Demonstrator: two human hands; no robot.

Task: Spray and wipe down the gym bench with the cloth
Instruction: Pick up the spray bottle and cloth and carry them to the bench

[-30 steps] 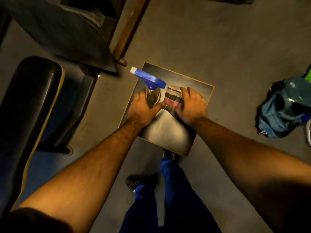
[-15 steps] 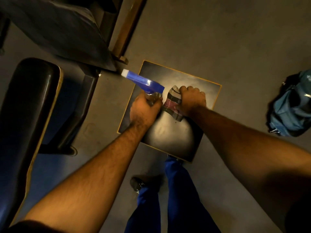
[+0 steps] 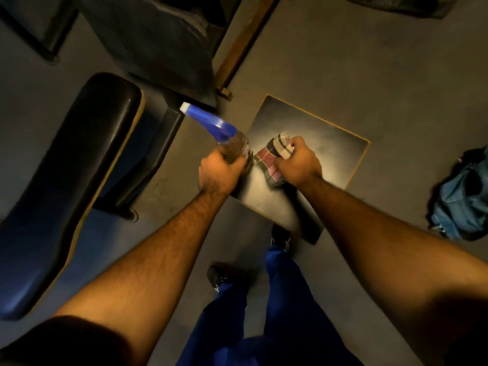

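My left hand (image 3: 219,171) grips a clear spray bottle (image 3: 233,147) with a blue trigger head, whose white nozzle points up-left toward the gym bench. My right hand (image 3: 301,161) is closed on a folded plaid cloth (image 3: 273,161), held just above a small dark square platform (image 3: 317,133). The gym bench (image 3: 79,167) has a black padded top with a tan edge and runs along the left side, a short way left of the bottle.
A blue backpack (image 3: 462,204) lies on the floor at the right. Dark equipment (image 3: 158,35) and a wooden beam (image 3: 248,40) stand at the back. My legs in blue trousers (image 3: 277,299) and dark shoes are below the hands.
Both hands have lifted the bottle and the cloth off the square platform and moved them left toward the bench. The view has shifted, so the bench shows more.
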